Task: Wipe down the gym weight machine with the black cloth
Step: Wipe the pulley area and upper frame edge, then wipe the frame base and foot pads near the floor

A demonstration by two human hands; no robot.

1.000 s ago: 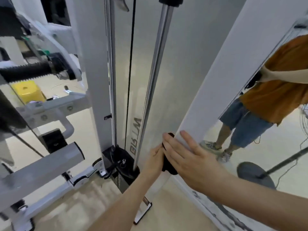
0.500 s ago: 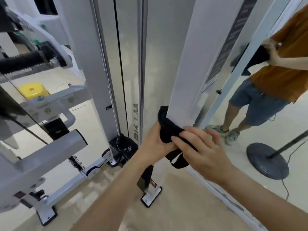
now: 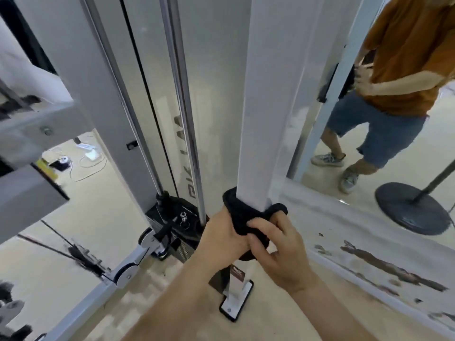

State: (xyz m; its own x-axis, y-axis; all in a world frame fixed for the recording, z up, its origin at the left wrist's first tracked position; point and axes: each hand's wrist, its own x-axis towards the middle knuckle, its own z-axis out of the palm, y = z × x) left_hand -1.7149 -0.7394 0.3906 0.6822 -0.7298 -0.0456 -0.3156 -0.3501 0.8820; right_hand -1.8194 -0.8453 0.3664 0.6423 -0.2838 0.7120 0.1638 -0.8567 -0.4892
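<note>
So both my hands are curled tight on the black cloth (image 3: 242, 219): left hand (image 3: 221, 236) and right hand (image 3: 278, 247) gripping its ends, cloth looped round the white post (image 3: 261, 119) just above them, low near its foot.

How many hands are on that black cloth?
2. The left hand grips the black cloth on the left of the white post; the right hand holds it on the right.

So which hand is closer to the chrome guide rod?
Left. The left hand grips the black cloth right beside the chrome guide rod; the right hand is farther right.
</note>
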